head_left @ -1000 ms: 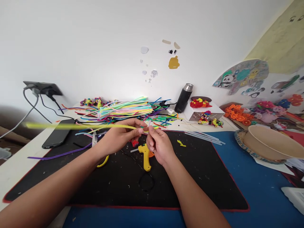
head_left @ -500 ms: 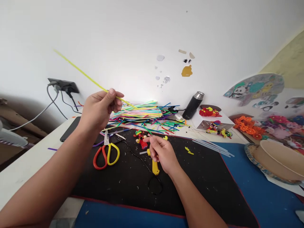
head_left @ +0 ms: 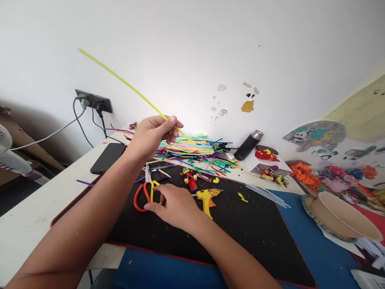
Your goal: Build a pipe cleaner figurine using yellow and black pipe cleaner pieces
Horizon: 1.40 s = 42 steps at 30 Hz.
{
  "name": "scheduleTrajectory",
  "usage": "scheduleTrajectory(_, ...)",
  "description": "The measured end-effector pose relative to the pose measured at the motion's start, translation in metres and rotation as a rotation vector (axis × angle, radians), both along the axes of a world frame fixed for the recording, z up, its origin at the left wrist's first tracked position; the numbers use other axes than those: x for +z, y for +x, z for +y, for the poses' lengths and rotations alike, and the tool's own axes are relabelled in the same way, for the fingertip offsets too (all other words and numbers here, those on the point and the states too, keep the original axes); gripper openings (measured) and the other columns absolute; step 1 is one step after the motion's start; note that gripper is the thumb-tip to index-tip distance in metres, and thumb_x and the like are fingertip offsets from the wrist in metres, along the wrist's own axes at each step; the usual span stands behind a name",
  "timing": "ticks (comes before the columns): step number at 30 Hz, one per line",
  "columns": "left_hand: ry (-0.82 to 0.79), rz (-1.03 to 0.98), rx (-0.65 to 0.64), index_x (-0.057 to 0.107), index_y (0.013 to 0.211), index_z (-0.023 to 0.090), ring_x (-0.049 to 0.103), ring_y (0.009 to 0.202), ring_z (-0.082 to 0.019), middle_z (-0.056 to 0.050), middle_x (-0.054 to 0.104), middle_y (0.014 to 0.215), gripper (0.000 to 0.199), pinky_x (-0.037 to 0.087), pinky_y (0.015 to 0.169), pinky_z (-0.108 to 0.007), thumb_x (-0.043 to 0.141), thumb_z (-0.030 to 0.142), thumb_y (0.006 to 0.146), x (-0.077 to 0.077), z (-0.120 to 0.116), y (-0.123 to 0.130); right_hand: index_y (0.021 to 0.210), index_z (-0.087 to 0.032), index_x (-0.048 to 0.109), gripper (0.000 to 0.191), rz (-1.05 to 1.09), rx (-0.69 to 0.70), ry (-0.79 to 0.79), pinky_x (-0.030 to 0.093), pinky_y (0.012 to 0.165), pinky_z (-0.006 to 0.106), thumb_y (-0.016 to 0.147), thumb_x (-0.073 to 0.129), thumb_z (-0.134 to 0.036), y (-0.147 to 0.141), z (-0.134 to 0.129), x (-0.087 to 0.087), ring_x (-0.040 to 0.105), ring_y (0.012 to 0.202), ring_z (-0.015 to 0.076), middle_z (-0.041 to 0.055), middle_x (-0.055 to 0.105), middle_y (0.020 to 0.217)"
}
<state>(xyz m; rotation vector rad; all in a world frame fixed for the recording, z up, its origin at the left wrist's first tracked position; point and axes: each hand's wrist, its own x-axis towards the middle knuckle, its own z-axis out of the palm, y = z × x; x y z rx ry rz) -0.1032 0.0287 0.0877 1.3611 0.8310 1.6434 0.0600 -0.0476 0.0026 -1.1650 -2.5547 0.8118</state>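
Observation:
My left hand (head_left: 158, 134), raised in front of the wall, pinches a yellow pipe cleaner (head_left: 138, 92) near its lower end. The long free part slants up to the left. My right hand (head_left: 177, 204) is over the scissors (head_left: 139, 202), thumb and fingers apart around the yellow handle loop. The red loop lies just left of the thumb; part of the yellow loop is hidden behind my fingers. Right of that hand rests a yellow hot glue gun (head_left: 206, 197). A small red figure (head_left: 190, 181) with a multicoloured top lies behind it on the black mat (head_left: 240, 237).
A pile of coloured pipe cleaners (head_left: 192, 148) lies along the wall. A black flask (head_left: 249, 145) leans behind the mat. Clear glue sticks (head_left: 267, 194) and short yellow pieces (head_left: 242, 197) lie to the right. A phone (head_left: 107, 157) is at the left, a bowl (head_left: 349, 216) at the far right.
My right hand has moved left from the glue gun to the scissors, its fingers spreading. My left hand still holds the yellow pipe cleaner. The camera view has shifted.

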Motion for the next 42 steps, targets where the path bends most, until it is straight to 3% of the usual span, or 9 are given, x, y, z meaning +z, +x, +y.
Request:
scheduleTrajectory(4,0.042,-0.021,0.033,0.080,0.082,0.017,0.063,0.057,-0.011,-0.004,0.071,0.068,0.031,0.049,0.053,-0.023,0.078,0.046,0.094,0.010,-0.008,-0.008,0.136,-0.018,0.068,0.065,-0.226,0.046,0.147,0.057,0.082,0.044,0.099,0.058,-0.070,-0.023,-0.004,-0.004,0.075,0.104,0.0355,0.0157,0.076,0.119)
scheduleTrajectory(9,0.095,-0.037,0.047,0.078,0.081,0.018,0.062,0.054,-0.011,-0.003,0.069,0.066,0.032,0.049,0.053,-0.023,0.072,0.044,0.099,0.024,-0.020,-0.016,0.129,-0.016,0.070,0.053,-0.367,0.029,0.235,0.059,0.080,0.042,0.101,0.061,-0.060,-0.041,-0.007,-0.013,0.076,0.104,0.0344,0.0165,0.076,0.116)
scheduleTrajectory(14,0.122,-0.032,0.030,0.076,0.083,0.018,0.062,0.055,-0.011,-0.003,0.070,0.068,0.032,0.049,0.054,-0.024,0.073,0.046,0.098,0.029,-0.026,-0.025,0.116,-0.018,0.071,0.031,-0.416,-0.021,0.209,0.057,0.079,0.039,0.100,0.064,-0.043,-0.056,-0.003,-0.020,0.077,0.098,0.0319,0.0138,0.079,0.109)
scheduleTrajectory(18,0.128,-0.063,0.023,0.077,0.083,0.018,0.062,0.055,-0.011,-0.003,0.070,0.068,0.031,0.049,0.054,-0.024,0.072,0.045,0.098,0.032,-0.028,-0.029,0.117,-0.019,0.071,0.028,-0.367,-0.071,0.121,0.053,0.077,0.038,0.096,0.064,-0.037,-0.059,0.000,-0.021,0.076,0.098,0.0315,0.0125,0.080,0.107)
scheduleTrajectory(25,0.096,-0.070,0.019,0.077,0.079,0.018,0.063,0.055,-0.013,-0.003,0.070,0.066,0.031,0.050,0.054,-0.025,0.076,0.043,0.096,0.036,-0.033,-0.029,0.108,-0.022,0.074,0.025,0.030,-0.216,-0.162,0.042,0.064,0.027,0.084,0.076,-0.031,-0.044,-0.007,-0.029,0.065,0.074,0.0168,-0.0002,0.072,0.084)
scheduleTrajectory(29,0.103,-0.066,0.014,0.078,0.079,0.018,0.062,0.054,-0.012,-0.003,0.070,0.066,0.031,0.049,0.054,-0.025,0.076,0.043,0.095,0.033,-0.031,-0.028,0.103,-0.017,0.070,0.021,0.359,-0.293,-0.504,0.040,0.055,0.023,0.084,0.076,-0.022,-0.027,-0.017,-0.038,0.054,0.057,0.0096,-0.0063,0.060,0.068)
scheduleTrajectory(33,0.090,-0.030,-0.008,0.080,0.080,0.018,0.061,0.056,-0.012,-0.004,0.070,0.067,0.030,0.049,0.055,-0.025,0.076,0.044,0.094,0.028,-0.026,-0.024,0.102,-0.018,0.067,0.030,0.603,-0.359,-0.847,0.027,0.042,0.020,0.079,0.082,-0.029,-0.004,-0.031,-0.027,0.037,0.041,0.0040,-0.0102,0.056,0.064)
scheduleTrajectory(38,0.024,0.039,-0.055,0.081,0.081,0.017,0.060,0.058,-0.013,-0.005,0.070,0.067,0.034,0.046,0.054,-0.024,0.081,0.050,0.088,0.014,-0.013,-0.012,0.100,-0.017,0.067,0.040,0.825,-0.383,-0.942,0.019,0.041,0.018,0.076,0.086,-0.041,0.032,-0.032,-0.006,0.035,0.042,0.0034,-0.0065,0.060,0.062)
scheduleTrajectory(42,-0.110,0.065,-0.084,0.082,0.081,0.015,0.058,0.055,-0.012,-0.005,0.070,0.066,0.046,0.045,0.052,-0.023,0.084,0.061,0.081,-0.009,0.008,-0.005,0.104,-0.017,0.067,0.044,1.045,-0.390,-0.907,0.018,0.040,0.017,0.075,0.087,-0.044,0.056,-0.014,-0.005,0.037,0.044,0.0056,-0.0046,0.060,0.061)
